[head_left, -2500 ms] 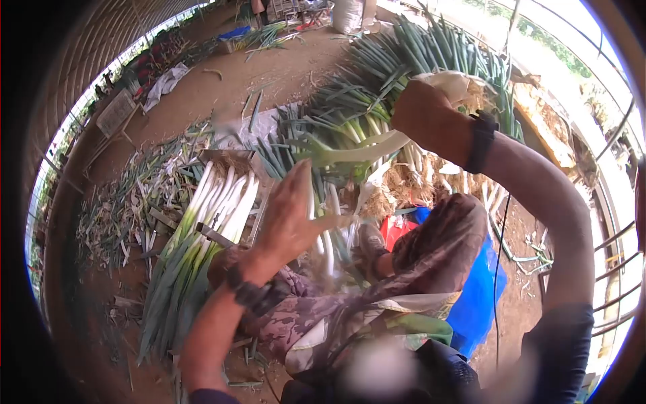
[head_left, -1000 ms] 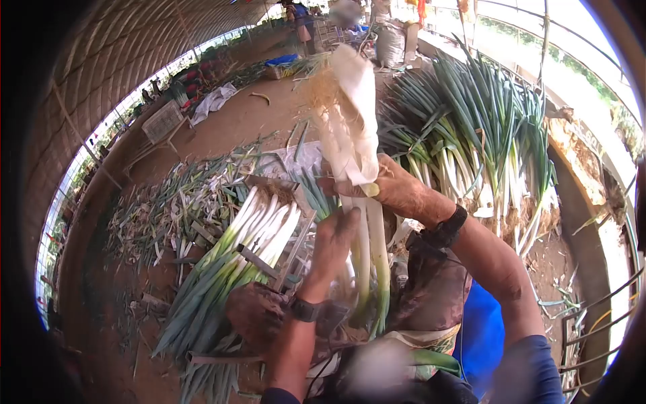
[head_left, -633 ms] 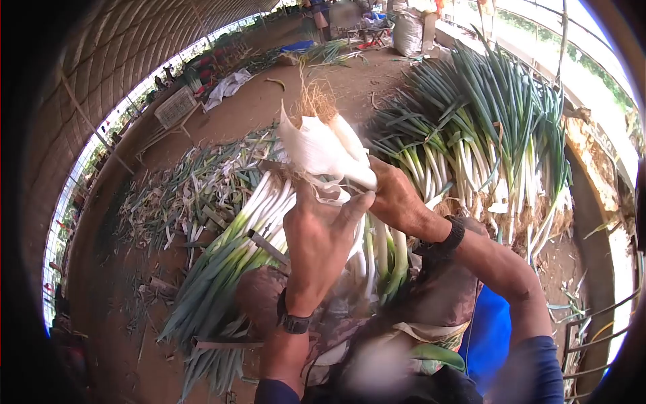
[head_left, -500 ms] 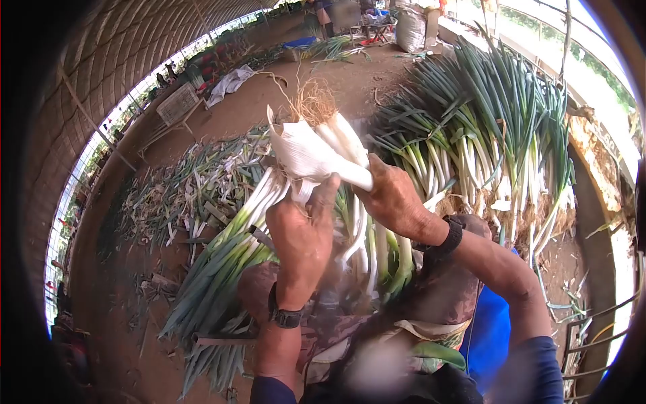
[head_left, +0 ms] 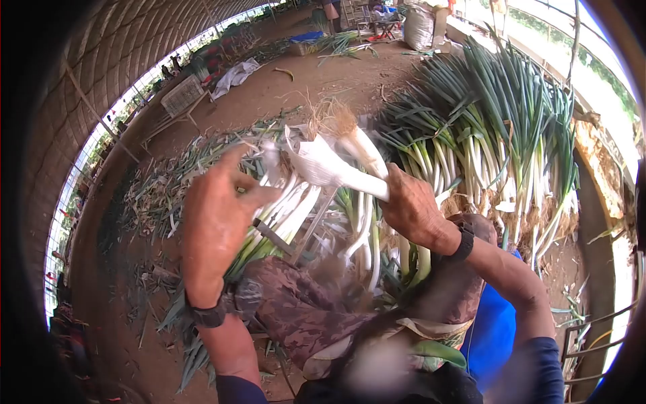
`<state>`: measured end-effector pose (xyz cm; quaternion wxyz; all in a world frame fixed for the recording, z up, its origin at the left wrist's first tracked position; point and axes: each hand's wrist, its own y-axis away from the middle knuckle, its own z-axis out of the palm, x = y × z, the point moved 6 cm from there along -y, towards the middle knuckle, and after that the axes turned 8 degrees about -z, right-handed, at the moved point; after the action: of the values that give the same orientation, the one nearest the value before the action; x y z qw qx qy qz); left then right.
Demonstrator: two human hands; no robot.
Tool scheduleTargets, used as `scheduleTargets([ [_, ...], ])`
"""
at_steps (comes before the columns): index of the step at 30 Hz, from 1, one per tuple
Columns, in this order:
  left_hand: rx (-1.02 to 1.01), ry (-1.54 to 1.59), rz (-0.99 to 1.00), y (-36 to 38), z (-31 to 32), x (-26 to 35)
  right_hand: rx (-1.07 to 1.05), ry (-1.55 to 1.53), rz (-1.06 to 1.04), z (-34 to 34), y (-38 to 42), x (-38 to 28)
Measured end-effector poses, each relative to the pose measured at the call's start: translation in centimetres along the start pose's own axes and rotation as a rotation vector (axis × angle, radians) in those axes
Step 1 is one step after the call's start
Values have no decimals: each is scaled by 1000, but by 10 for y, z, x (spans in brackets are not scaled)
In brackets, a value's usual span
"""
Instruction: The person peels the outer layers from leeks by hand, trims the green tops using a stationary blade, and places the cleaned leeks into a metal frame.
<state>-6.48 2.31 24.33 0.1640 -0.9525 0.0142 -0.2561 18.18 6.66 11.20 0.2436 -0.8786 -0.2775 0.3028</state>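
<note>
My right hand is wrapped around the stems of leeks whose white ends point up and away from me. One leek has a loose white outer layer flaring at its end; behind it another white stalk ends in tangled brown roots. My left hand is apart from them on the left, thumb and fingers spread, slightly smeared by motion. A blurred whitish scrap shows just beyond its fingertips. Under the hands, white-stalked leeks lie by my left knee, and more leeks lie between my legs.
A large pile of untrimmed leeks stands at right. Leaf scraps cover the ground at left. A low wooden frame, a pale cloth and a white sack are farther back. Blue material is beside my right leg.
My left hand has let go of the leek's loose outer layer and swung left and toward me, its fingers opening. My right hand still grips the leeks, shifted slightly right and down.
</note>
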Motion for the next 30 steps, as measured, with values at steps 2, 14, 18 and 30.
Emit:
scheduleTargets([
  [2,-32,33,29,5,17,13,-52,28,46,2,-4,-10],
  [14,382,299,486,-7,54,17,-150,-84,83,15,-3,-14],
  [18,249,735,127,-13,47,0,-103,-271,85,8,-14,-25],
  [30,129,482,-132,-79,-37,-127,-150,-558,192,-11,8,46],
])
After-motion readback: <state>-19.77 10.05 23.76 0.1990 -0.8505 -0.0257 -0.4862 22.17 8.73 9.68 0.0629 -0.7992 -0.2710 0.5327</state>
